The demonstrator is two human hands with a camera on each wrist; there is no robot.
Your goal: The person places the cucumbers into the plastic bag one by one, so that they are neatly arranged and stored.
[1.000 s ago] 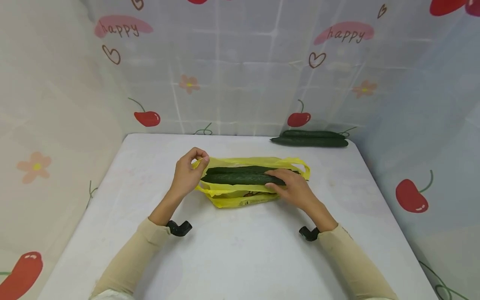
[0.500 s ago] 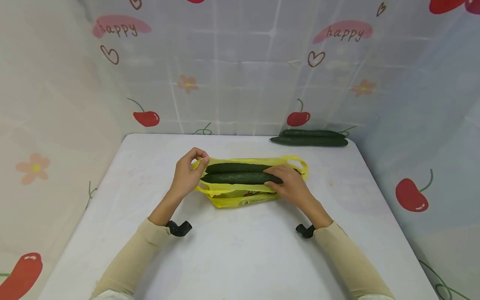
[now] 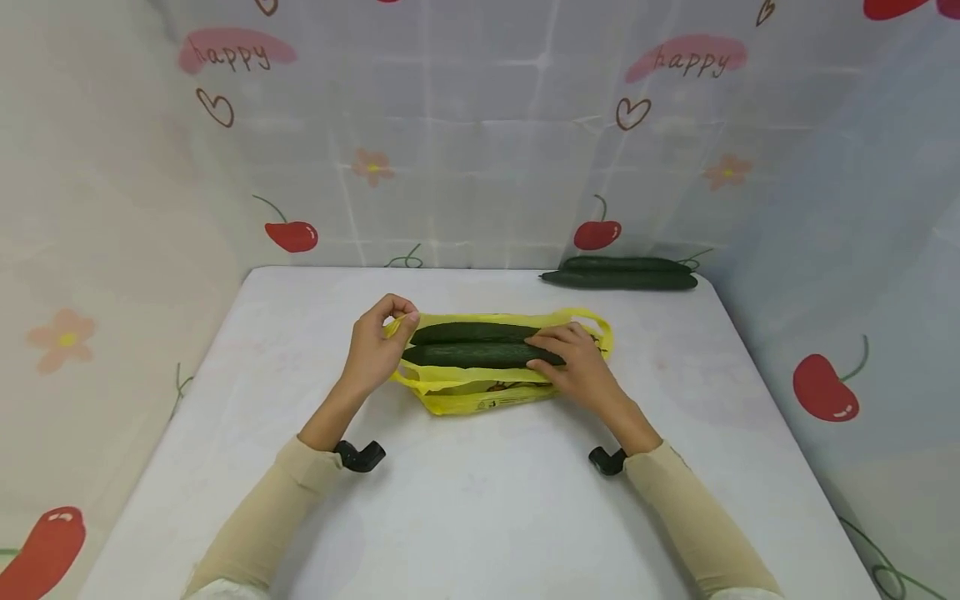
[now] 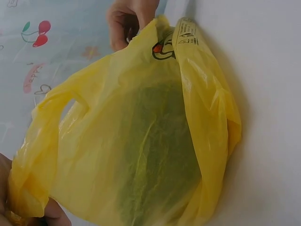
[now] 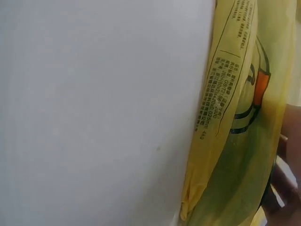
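Note:
In the head view a yellow plastic bag (image 3: 465, 405) lies on its side mid-table, its mouth spread. Two dark green cucumbers, a front one (image 3: 468, 357) and a rear one (image 3: 465, 332), lie side by side in it. My left hand (image 3: 375, 346) pinches the bag's left edge near a handle loop. At the other end my right hand (image 3: 577, 362) grips the front cucumber, fingers over the top and thumb on the near side; its right tip is hidden. Through the yellow film (image 4: 94, 155) in the left wrist view, the cucumbers show as a green shape.
Two more cucumbers, one in front (image 3: 618, 281) and one behind (image 3: 630, 265), lie at the table's back right corner. The white table (image 3: 465, 500) meets printed curtains (image 3: 480, 167) at the back and sides.
My right hand has shifted slightly left with the front cucumber, whose left end stays beside the left hand. The rear cucumber now sits slightly farther back. My left hand keeps its pinch.

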